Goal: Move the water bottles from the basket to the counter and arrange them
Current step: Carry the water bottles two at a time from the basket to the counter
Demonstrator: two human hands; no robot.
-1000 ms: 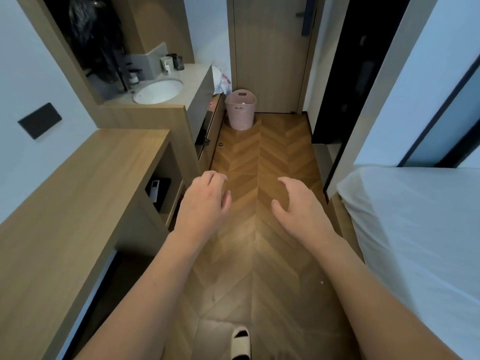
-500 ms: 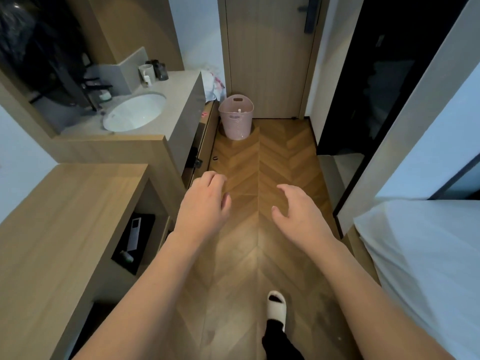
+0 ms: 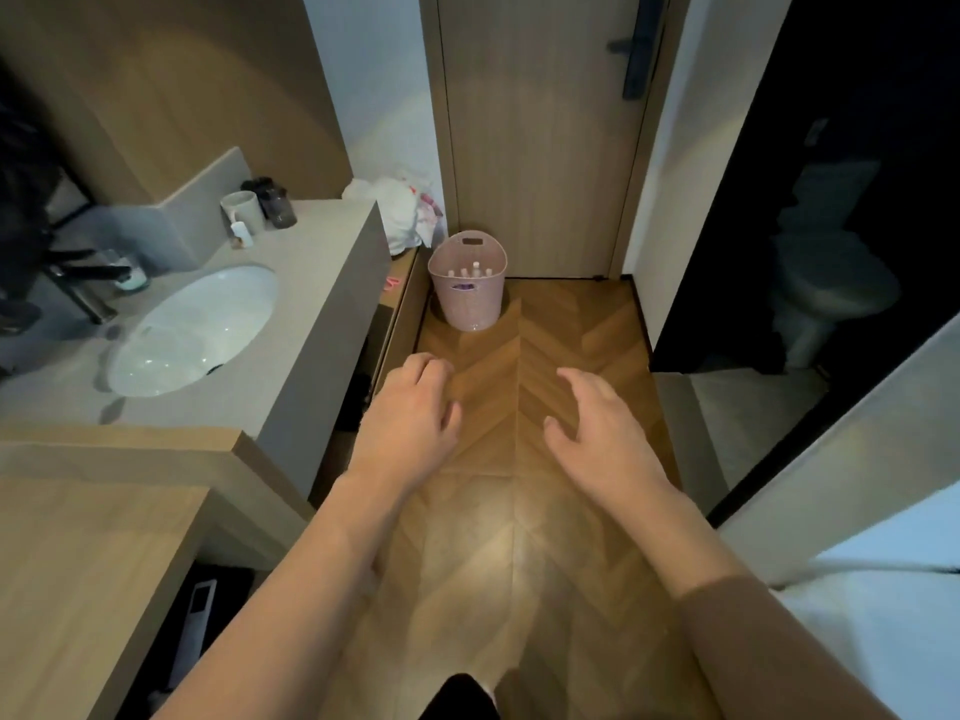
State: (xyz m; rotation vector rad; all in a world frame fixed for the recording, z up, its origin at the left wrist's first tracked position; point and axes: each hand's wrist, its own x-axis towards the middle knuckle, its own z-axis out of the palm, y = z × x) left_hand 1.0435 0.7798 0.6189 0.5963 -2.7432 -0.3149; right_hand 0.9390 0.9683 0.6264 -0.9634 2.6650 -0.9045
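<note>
From my feed, the basket (image 3: 467, 298) reads pale pink with a fine perforated texture, and the bottles (image 3: 470, 271) inside show only white caps. The floor (image 3: 519, 511) is warm brown wood laid in a herringbone pattern. The surface (image 3: 322, 283) around the white sink (image 3: 192, 330) is flat grey; the lower surface (image 3: 78, 563) beside it is light wood grain. I see a white mug (image 3: 243, 211), a dark tumbler (image 3: 278, 202), a tan wood-grain door (image 3: 540, 148) with a black handle (image 3: 636, 44), and a white bag (image 3: 400, 205) with red print.
</note>
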